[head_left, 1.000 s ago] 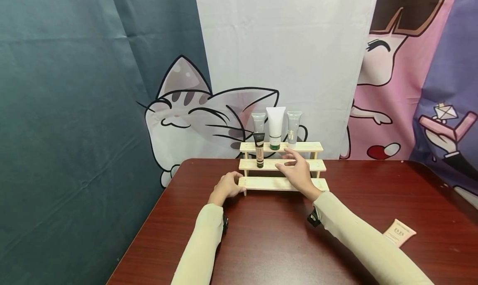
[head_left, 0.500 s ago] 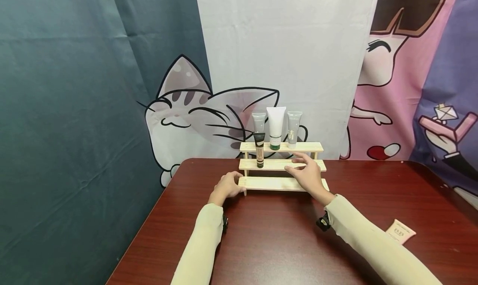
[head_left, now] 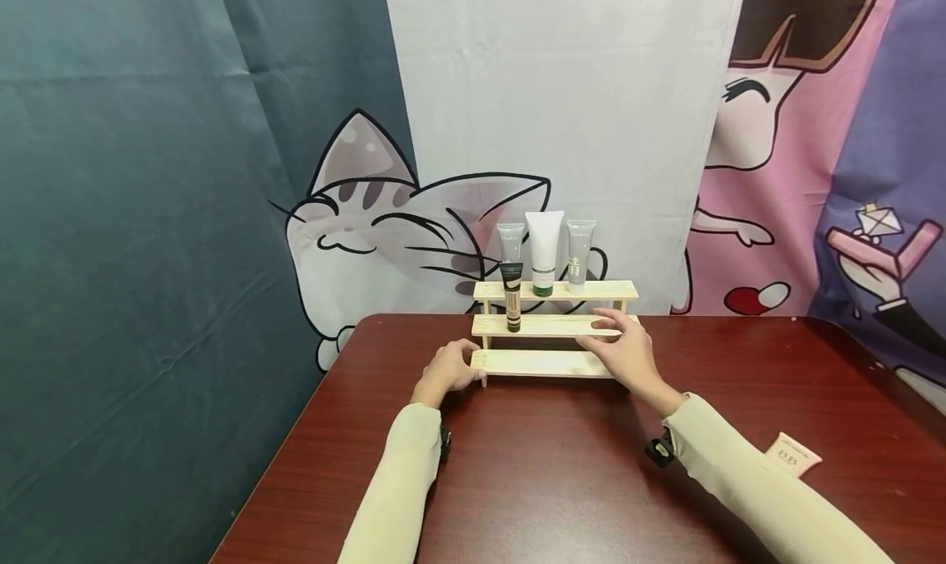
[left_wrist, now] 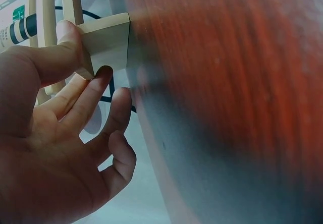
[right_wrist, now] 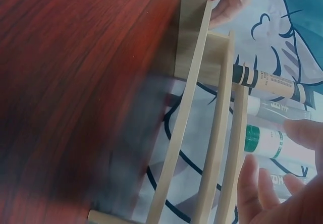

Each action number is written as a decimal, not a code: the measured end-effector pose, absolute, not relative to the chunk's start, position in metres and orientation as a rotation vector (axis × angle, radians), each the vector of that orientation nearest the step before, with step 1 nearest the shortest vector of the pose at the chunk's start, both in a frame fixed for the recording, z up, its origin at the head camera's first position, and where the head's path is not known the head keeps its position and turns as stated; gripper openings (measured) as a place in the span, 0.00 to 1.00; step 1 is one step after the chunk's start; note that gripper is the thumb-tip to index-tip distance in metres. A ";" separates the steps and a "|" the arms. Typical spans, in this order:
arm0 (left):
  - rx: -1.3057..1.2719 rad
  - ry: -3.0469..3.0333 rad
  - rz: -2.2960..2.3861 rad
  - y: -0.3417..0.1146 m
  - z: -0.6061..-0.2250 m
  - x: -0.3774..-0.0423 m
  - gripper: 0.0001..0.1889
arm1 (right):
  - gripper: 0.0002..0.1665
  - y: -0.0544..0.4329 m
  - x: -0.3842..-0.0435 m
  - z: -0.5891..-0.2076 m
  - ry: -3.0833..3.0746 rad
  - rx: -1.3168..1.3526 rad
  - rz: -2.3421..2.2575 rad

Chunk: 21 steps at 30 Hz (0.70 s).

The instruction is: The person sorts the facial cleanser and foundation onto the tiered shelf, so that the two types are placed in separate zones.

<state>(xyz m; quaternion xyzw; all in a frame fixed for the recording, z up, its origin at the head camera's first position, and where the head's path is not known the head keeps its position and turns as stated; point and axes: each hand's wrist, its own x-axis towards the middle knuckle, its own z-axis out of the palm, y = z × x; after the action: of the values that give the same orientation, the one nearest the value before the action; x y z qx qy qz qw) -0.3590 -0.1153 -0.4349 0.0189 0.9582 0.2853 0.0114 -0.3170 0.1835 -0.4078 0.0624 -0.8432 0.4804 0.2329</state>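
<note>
A three-step wooden display stand (head_left: 547, 364) stands on the table. My left hand (head_left: 447, 369) grips the left end of its lowest step; in the left wrist view the thumb lies on one side of the wood and fingertips on the other. My right hand (head_left: 628, 357) is in front of the stand's right part, holding nothing, thumb and fingers spread apart. On the top step stand a white tube with a green cap (head_left: 544, 252) and two grey tubes, the left one (head_left: 510, 237) partly hidden and the right one (head_left: 580, 252) in plain sight. A black-and-beige tube (head_left: 513, 300) stands on the middle step.
A pale pink tube (head_left: 794, 454) lies on the reddish-brown table (head_left: 547, 482) at the right, partly covered by the right sleeve. A printed cloth backdrop (head_left: 473, 121) with a cartoon cat hangs behind the table.
My right hand has moved right and slightly down, away from the tubes on the top step. My left hand has stayed at the stand's left end, and the tubes have not moved.
</note>
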 end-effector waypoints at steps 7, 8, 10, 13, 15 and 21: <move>0.054 2.992 0.893 -0.114 -0.435 -0.360 0.26 | 0.34 0.195 -0.302 -0.404 -2.364 0.168 1.316; 0.056 2.992 0.894 -0.114 -0.435 -0.359 0.26 | 0.34 0.197 -0.299 -0.403 -2.369 0.166 1.317; 0.062 2.990 0.896 -0.114 -0.435 -0.359 0.26 | 0.34 0.201 -0.295 -0.402 -2.374 0.165 1.304; 0.071 2.992 0.902 -0.115 -0.434 -0.359 0.26 | 0.34 0.209 -0.289 -0.402 -2.370 0.165 1.278; 0.069 2.995 0.902 -0.115 -0.435 -0.359 0.26 | 0.33 0.214 -0.284 -0.402 -2.370 0.161 1.247; 0.063 2.989 0.899 -0.115 -0.435 -0.359 0.26 | 0.31 0.231 -0.270 -0.405 -2.385 0.146 1.247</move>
<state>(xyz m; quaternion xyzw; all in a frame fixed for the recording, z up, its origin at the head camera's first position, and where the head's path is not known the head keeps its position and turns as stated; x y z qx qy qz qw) -0.3593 -0.1149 -0.4348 0.0203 0.9573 0.2881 0.0100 -0.2703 0.2311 -0.4049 0.0528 -0.8630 0.4511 0.2213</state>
